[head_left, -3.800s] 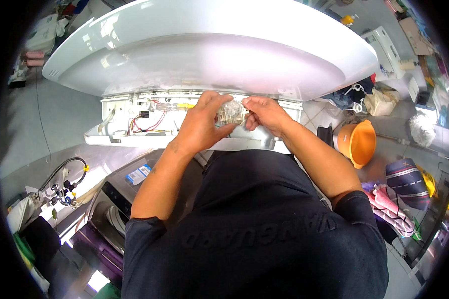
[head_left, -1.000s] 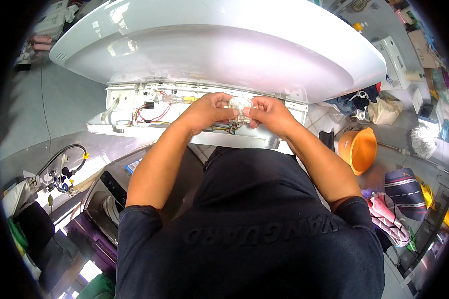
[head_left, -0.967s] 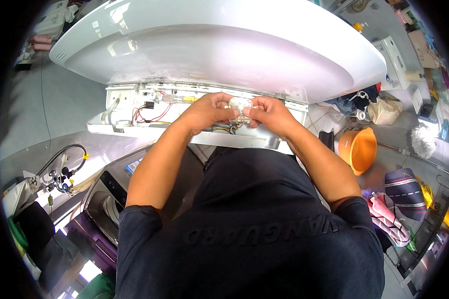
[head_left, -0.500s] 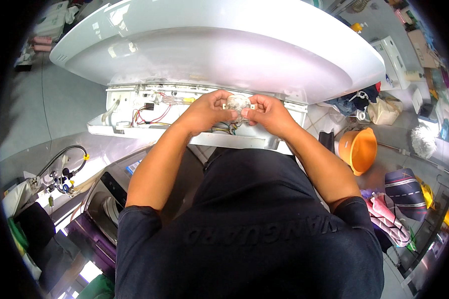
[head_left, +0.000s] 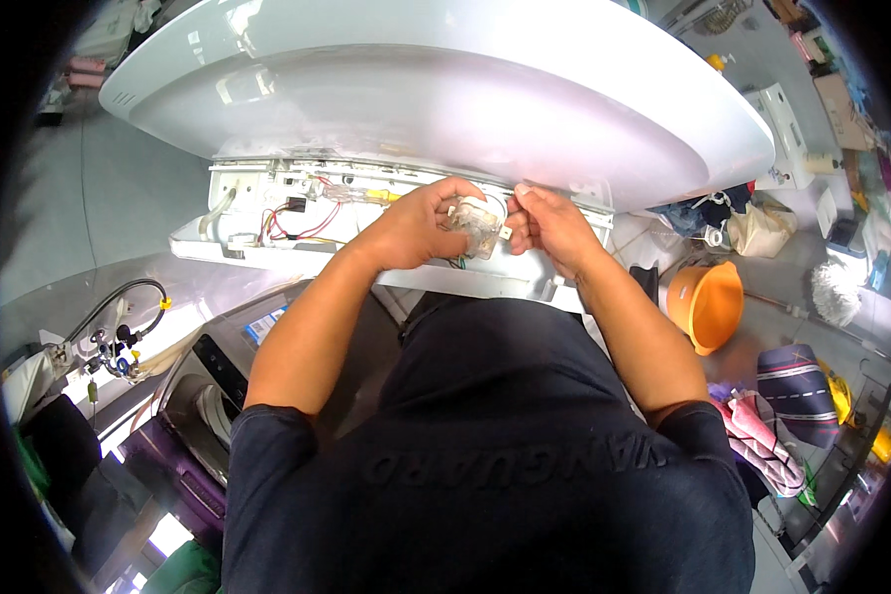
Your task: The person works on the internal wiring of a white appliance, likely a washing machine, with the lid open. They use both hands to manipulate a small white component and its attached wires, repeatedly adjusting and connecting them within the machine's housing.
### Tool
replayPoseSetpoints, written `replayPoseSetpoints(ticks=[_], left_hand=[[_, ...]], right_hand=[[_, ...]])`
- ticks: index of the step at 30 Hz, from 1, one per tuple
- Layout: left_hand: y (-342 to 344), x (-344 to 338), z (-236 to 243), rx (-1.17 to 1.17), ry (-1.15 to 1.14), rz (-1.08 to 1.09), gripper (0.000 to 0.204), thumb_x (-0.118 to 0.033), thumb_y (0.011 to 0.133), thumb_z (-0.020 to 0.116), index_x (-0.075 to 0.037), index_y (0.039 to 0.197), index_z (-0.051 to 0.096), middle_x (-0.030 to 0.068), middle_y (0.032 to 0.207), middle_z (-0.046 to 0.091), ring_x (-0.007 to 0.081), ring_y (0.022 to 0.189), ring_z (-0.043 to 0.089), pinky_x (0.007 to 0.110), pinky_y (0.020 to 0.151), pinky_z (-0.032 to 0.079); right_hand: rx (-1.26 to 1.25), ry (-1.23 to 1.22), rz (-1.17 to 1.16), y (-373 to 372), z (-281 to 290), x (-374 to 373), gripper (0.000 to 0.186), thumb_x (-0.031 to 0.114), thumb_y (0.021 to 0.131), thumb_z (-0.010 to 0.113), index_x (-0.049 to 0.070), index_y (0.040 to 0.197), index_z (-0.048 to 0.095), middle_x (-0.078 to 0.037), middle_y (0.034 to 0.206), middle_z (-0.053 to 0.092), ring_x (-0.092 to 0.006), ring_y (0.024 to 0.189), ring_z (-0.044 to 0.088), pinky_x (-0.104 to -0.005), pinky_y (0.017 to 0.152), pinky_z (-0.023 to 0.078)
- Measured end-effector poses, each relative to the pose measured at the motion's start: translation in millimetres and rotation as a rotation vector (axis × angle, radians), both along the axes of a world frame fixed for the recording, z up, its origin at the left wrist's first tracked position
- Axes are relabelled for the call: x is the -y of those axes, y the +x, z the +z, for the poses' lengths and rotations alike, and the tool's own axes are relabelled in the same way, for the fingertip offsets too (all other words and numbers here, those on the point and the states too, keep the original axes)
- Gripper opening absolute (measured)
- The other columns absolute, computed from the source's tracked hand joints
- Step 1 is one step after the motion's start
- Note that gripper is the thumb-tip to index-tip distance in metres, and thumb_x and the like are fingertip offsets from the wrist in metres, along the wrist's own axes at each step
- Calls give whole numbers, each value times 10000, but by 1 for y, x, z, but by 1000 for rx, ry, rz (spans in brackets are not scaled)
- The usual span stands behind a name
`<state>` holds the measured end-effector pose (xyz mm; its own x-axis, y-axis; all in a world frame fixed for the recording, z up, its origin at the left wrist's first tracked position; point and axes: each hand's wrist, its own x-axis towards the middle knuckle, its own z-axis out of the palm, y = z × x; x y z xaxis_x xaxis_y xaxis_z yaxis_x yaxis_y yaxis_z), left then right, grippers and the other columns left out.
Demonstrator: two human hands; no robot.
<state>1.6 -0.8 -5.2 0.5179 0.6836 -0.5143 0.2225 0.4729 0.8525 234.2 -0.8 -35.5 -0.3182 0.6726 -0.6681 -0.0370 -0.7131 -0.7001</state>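
My left hand (head_left: pixel 421 226) is closed on a clear, grimy plastic component (head_left: pixel 475 230) with pale side tabs, held tilted above an open white housing (head_left: pixel 239 211). Just right of it, my right hand (head_left: pixel 554 226) is raised off the component, thumb and forefinger together at the top and the other fingers curled; whatever they may pinch is too small to make out. Red and yellow wires (head_left: pixel 297 226) run inside the housing, left of my hands. A large glossy white curved cover (head_left: pixel 426 89) rises behind it.
An orange bucket (head_left: pixel 703 307) is on the right, with bundled cloths (head_left: pixel 762 436) below it and a pale bag (head_left: pixel 757 230) farther back. A steel appliance (head_left: pixel 218 386) stands below my left arm. A hose with valves (head_left: pixel 119 351) is at the left, a white fluffy duster (head_left: pixel 837 292) at far right.
My right hand has let go of the clear component and moved slightly right and up. The component has turned and dropped a little in my left hand.
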Motion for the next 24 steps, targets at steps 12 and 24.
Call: replayPoseSetpoints(ticks=[12,24], left_hand=[[-7,0,-5,144,109,-95,516,85,776,573,-110,1254,560,7,1027,617,79,888,560,228,733,464],[-4,0,-4,228,50,-141,577,66,803,605,-86,1339,453,45,1139,591,98,988,565,249,837,456]], right_hand=[[8,-18,77,-1,1,2,298,259,1048,479,10,1167,592,-73,820,629,-145,677,612,-303,620,552],[-21,-87,120,6,-19,-1,301,309,1035,511,34,1032,633,-37,786,621,-109,617,580,-275,592,530]])
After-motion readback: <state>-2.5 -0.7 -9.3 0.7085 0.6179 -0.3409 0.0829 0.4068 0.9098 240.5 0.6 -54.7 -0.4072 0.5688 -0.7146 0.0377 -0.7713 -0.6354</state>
